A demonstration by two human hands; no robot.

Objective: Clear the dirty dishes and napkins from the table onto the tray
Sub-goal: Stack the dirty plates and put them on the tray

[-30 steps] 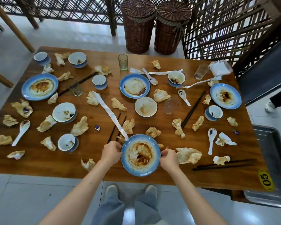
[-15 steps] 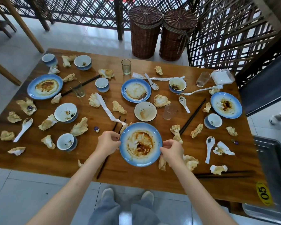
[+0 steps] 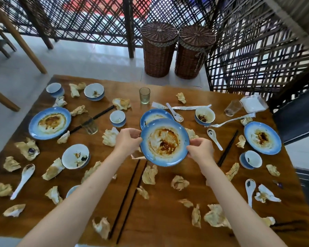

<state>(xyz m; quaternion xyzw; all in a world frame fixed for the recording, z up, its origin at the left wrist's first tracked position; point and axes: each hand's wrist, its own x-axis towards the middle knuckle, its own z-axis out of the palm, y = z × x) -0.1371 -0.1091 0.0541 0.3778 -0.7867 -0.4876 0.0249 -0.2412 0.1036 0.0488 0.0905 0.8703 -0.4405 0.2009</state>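
Head view: both hands pinch one sauce-smeared blue plate by opposite edges, the left hand at its left rim and the right hand at its lower right, thumbs over the lip. That two-sided hold looks meant to keep the greasy face level so nothing runs off. The plate hangs clear of the wooden table, partly covering a second dirty blue plate just beyond it, probably to stack the two. Around them lie crumpled napkins, white spoons, small bowls and black chopsticks, all uncollected. No tray can be made out with certainty.
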